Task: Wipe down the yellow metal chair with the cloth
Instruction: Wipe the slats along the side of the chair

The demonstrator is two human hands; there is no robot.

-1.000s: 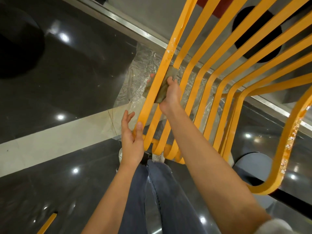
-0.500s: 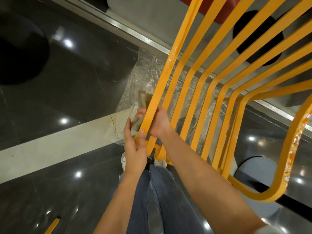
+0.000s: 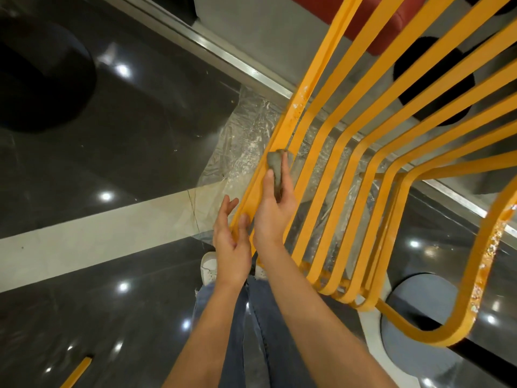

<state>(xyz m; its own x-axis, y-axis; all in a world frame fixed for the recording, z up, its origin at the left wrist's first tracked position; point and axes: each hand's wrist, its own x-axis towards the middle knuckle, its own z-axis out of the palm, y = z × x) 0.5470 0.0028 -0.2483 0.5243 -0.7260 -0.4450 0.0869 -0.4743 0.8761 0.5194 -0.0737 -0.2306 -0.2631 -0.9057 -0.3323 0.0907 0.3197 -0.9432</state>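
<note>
Two hands on the outermost slat of a yellow metal chair, one with the cloth

The chair (image 3: 338,169) fills the right of the view, tipped so its slats run from upper right down to a bend near the person's knees; about eight slats can be counted, with open gaps between them and dark glossy floor (image 3: 112,141) free to the left. The right hand (image 3: 275,208) reaches through the gap beside the leftmost slat, fingers curled closed around a small grey cloth (image 3: 275,169) pressed against that slat's edge. The left hand (image 3: 232,245) sits just below it, fingers loosely spread, thumb resting on the same slat, holding nothing. Crumpled clear plastic sheet (image 3: 240,152) lies under the chair. One white shoe (image 3: 209,268) shows plainly below the hands.
</note>
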